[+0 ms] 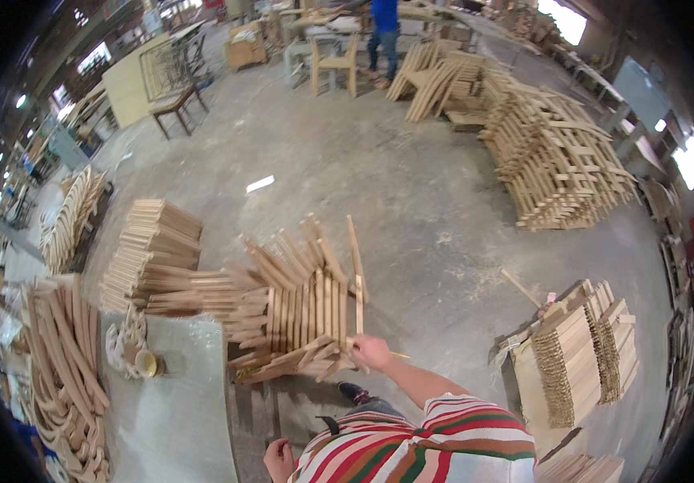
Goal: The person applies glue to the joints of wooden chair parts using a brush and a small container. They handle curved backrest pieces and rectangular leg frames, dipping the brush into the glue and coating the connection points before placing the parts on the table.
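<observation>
My right hand [371,352] is closed at the near right end of a stack of pale wooden chair parts [307,310], around the lower end of a long wooden slat [358,302]. The slat runs away from me along the stack's right side. A thin yellow stick [400,355], perhaps a pencil, pokes out beside this hand. Low in the view, my left hand [279,460] hangs by the table edge with its fingers curled, and nothing shows in it. Its lower part is cut off by the picture's edge.
A grey-topped table [178,402] on my left bears a small cup [147,364]. Curved wooden pieces [65,346] lie beyond it. More wood stacks stand at right [576,354] and far right [556,153]. A person in blue [384,36] stands behind a wooden chair [334,64].
</observation>
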Tool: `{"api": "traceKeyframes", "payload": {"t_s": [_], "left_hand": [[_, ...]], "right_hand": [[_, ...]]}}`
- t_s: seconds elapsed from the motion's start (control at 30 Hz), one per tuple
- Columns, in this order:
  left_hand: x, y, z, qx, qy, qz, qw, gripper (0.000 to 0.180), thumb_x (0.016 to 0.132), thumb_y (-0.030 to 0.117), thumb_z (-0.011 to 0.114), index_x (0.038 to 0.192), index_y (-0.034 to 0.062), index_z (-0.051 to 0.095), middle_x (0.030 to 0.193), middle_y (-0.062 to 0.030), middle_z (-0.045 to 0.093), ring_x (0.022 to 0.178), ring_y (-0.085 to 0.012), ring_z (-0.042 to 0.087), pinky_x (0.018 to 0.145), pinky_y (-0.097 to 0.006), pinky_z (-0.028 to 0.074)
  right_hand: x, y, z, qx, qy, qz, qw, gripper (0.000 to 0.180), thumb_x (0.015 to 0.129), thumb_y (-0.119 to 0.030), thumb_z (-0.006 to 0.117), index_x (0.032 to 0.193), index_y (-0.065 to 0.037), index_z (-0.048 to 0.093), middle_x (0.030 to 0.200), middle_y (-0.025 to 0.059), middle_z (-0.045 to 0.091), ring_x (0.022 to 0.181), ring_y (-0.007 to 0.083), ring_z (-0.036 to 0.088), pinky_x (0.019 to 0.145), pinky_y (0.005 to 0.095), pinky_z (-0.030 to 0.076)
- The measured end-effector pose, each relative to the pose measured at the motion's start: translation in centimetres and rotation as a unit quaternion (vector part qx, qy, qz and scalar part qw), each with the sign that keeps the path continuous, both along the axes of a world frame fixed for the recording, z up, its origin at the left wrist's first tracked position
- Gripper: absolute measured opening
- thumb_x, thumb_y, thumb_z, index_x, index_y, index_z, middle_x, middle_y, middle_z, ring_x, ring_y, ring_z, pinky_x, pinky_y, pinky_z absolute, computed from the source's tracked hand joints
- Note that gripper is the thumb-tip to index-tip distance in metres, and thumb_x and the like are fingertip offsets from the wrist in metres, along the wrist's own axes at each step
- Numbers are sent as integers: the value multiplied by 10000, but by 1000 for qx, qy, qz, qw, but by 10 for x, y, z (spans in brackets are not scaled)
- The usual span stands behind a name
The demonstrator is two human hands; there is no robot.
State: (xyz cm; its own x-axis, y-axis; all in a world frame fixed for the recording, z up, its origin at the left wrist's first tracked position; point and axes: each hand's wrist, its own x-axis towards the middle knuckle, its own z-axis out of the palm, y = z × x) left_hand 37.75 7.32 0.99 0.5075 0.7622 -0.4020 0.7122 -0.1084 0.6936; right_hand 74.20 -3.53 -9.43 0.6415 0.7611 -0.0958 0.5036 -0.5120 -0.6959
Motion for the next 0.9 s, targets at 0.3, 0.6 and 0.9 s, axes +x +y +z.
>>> {"api": "traceKeyframes", "payload": {"t_s": [0.3, 0.6, 0.9], "left_hand": [[31, 13, 12, 105, -104, -93, 985, 209, 859, 106, 533, 998, -18, 626, 905, -206, 644, 831, -280, 615, 754, -352, 474], [46, -37, 45, 432, -163, -178, 869, 512, 729, 204, 703, 1172, 19, 525, 1013, -176, 597, 925, -319, 587, 822, -398, 461], [-75, -81, 42, 181, -326, 148, 916, 398, 712, 190, 768, 985, 7, 543, 811, -91, 625, 715, -179, 597, 686, -311, 486]], "right_hand": [[121, -32, 175, 117, -103, -77, 985, 301, 803, -301, 633, 887, -18, 573, 787, 161, 602, 751, 343, 582, 665, 415, 454], [-35, -43, 465, 270, -238, 142, 922, 268, 742, -266, 683, 797, -32, 565, 645, 114, 563, 586, 318, 539, 541, 390, 411], [-225, -3, 608, 366, -247, 313, 841, 239, 847, -246, 620, 833, -10, 653, 567, 24, 518, 438, 103, 415, 410, 268, 347]]}}
